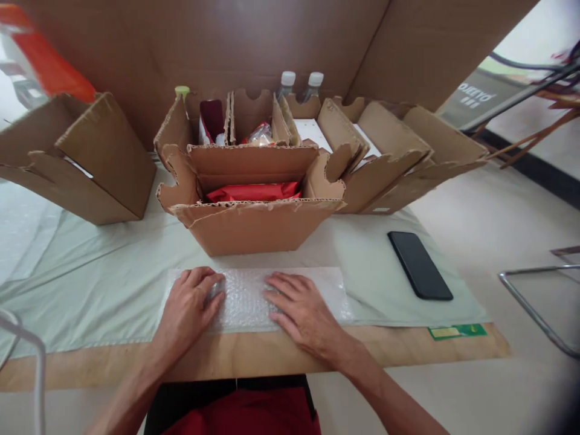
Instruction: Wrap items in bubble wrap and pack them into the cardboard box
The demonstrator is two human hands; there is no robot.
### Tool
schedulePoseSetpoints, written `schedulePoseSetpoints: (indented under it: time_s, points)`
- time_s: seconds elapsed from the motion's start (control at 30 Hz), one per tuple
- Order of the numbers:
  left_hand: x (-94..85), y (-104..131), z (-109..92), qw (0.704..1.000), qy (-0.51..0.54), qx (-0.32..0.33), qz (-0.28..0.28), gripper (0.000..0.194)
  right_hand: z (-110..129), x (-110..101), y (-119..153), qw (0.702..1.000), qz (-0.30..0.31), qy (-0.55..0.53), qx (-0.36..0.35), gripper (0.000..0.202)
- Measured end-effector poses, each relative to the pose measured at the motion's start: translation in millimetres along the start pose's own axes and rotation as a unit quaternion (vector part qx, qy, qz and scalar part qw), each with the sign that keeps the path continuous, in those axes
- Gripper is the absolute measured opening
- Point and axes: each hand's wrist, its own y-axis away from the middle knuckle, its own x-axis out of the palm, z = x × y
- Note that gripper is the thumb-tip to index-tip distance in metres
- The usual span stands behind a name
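Note:
A flat sheet of clear bubble wrap lies near the front edge of the cloth-covered table. On its left part rests my left hand, fingers slightly curved and apart, holding nothing. My right hand lies on the wrap right of its middle, fingers spread. Just behind the wrap stands an open cardboard box with a red packet inside.
More cardboard bins stand behind, holding packets and white boxes; another bin is at the left. Two capped bottles show at the back. A black phone lies at the right, with a green packet by the front edge.

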Motion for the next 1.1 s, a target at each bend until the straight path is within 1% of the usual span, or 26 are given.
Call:
schedulePoseSetpoints:
  time_s: [0.03, 0.13, 0.2, 0.23, 0.3, 0.33, 0.4, 0.47, 0.53, 0.6, 0.63, 0.7, 0.73, 0.8, 0.87, 0.9, 0.93, 0.97, 1.0, 1.03, 1.07, 1.1]
  points:
    - [-0.1, -0.9, 2.1, 1.000, 0.015, 0.004, 0.002, 0.027, -10.1, -4.1, 9.3, 1.000, -0.013, 0.015, 0.024, 0.029]
    - [-9.4, -0.4, 9.8, 0.998, 0.069, 0.001, 0.010, 0.028, -49.6, -28.1, 39.5, 0.984, -0.095, 0.064, 0.137, 0.033]
    - [-19.7, 4.6, 16.9, 0.997, 0.072, -0.029, -0.013, 0.029, -72.4, -42.0, 49.0, 0.971, -0.136, 0.084, 0.176, 0.038]
    - [-24.8, 8.7, 21.1, 0.997, 0.052, -0.053, -0.035, 0.031, -80.9, -45.4, 49.0, 0.969, -0.144, 0.088, 0.182, 0.039]
    - [-32.3, 18.6, 29.8, 0.991, -0.023, -0.107, -0.075, 0.036, -92.3, -44.6, 41.5, 0.969, -0.134, 0.089, 0.187, 0.042]
    - [-33.9, 23.8, 33.6, 0.986, -0.062, -0.130, -0.082, 0.038, -95.5, -41.4, 35.6, 0.970, -0.120, 0.089, 0.191, 0.042]
    - [-32.1, 32.8, 37.9, 0.979, -0.101, -0.157, -0.075, 0.041, -97.5, -34.0, 24.0, 0.973, -0.088, 0.081, 0.197, 0.038]
    - [-25.5, 38.0, 36.7, 0.980, -0.086, -0.165, -0.066, 0.035, -93.4, -30.8, 17.2, 0.975, -0.083, 0.062, 0.194, 0.033]
    - [-20.4, 39.2, 31.6, 0.981, -0.037, -0.178, -0.073, 0.023, -82.8, -34.8, 18.5, 0.973, -0.102, 0.029, 0.204, 0.033]
    - [-24.1, 38.2, 26.7, 0.976, 0.005, -0.202, -0.081, 0.016, -64.9, -41.9, 27.7, 0.966, -0.110, -0.021, 0.235, 0.030]
    - [-30.5, 37.2, 25.8, 0.973, 0.021, -0.215, -0.082, 0.015, -53.2, -44.1, 34.3, 0.960, -0.110, -0.053, 0.250, 0.028]
    - [-51.2, 33.1, 28.5, 0.966, 0.038, -0.241, -0.085, 0.016, -24.5, -40.8, 47.3, 0.949, -0.092, -0.141, 0.268, 0.026]
    - [-63.9, 28.7, 32.3, 0.962, 0.034, -0.254, -0.092, 0.018, -8.0, -34.4, 51.9, 0.940, -0.081, -0.196, 0.268, 0.030]
    - [-87.5, 12.3, 43.5, 0.955, 0.010, -0.271, -0.118, 0.019, 26.4, -13.6, 53.6, 0.912, -0.048, -0.314, 0.260, 0.043]
    - [-101.2, -13.2, 56.6, 0.953, -0.030, -0.259, -0.156, 0.026, 58.1, 11.6, 44.8, 0.879, -0.004, -0.410, 0.241, 0.053]
    - [-102.9, -26.8, 63.1, 0.955, -0.038, -0.240, -0.169, 0.033, 71.3, 23.3, 37.6, 0.869, 0.017, -0.438, 0.228, 0.057]
    - [-101.4, -38.7, 68.8, 0.957, -0.043, -0.226, -0.177, 0.045, 82.0, 33.2, 29.6, 0.867, 0.037, -0.449, 0.215, 0.059]
    - [-97.6, -46.8, 73.4, 0.961, -0.047, -0.214, -0.172, 0.059, 90.1, 40.7, 21.8, 0.871, 0.052, -0.445, 0.203, 0.058]
    - [-92.4, -49.4, 76.2, 0.964, -0.041, -0.203, -0.165, 0.071, 95.5, 45.7, 14.8, 0.879, 0.063, -0.432, 0.191, 0.054]
    - [-87.1, -45.5, 76.5, 0.968, -0.026, -0.186, -0.164, 0.077, 98.4, 48.3, 9.3, 0.888, 0.071, -0.416, 0.182, 0.047]
    - [-82.5, -34.6, 74.1, 0.973, -0.003, -0.164, -0.163, 0.076, 99.2, 48.8, 5.5, 0.893, 0.079, -0.404, 0.180, 0.040]
    - [-79.2, -17.3, 68.8, 0.977, 0.028, -0.135, -0.163, 0.069, 98.3, 47.7, 3.7, 0.891, 0.092, -0.403, 0.187, 0.035]
